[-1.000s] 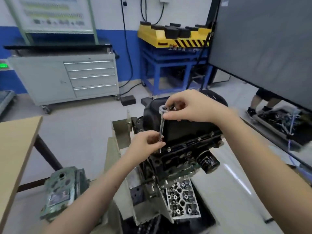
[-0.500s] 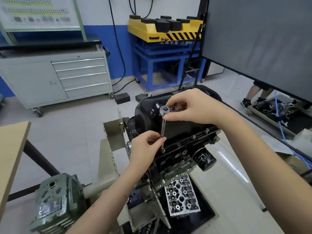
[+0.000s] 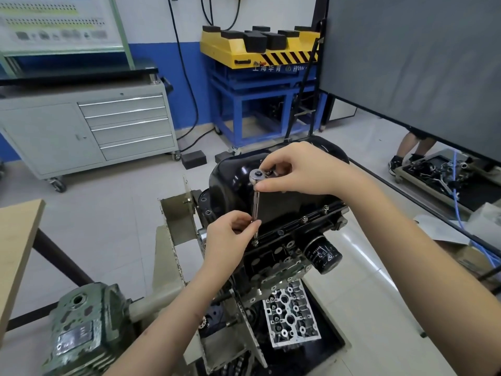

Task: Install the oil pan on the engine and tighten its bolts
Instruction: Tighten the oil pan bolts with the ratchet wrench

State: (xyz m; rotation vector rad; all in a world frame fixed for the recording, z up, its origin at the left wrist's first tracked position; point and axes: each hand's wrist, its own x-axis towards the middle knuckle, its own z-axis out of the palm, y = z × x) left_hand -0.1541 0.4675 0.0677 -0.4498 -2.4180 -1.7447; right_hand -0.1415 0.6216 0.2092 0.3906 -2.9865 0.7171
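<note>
far left: grey metal drawer cabinet on castors [image 3: 89,131]. near left: pale wooden table edge [image 3: 16,248]; green cast gearbox of the engine stand [image 3: 81,329]. centre: left hand [image 3: 230,237], fingers curled, pinching the lower part of the thin steel extension bar [image 3: 255,210]. bar stands near upright, its lower end on a bolt [image 3: 255,242] at the near-left flange corner. glossy black oil pan [image 3: 238,183] sits on top of the inverted dark engine block [image 3: 282,256]. right hand [image 3: 295,169], thumb and fingers closed around the silver ratchet head [image 3: 257,177] at the bar's top. further flange bolts [image 3: 305,219] run right. black cylindrical oil filter [image 3: 322,253] projects near right. far centre: yellow and blue lift cart [image 3: 257,63].
</note>
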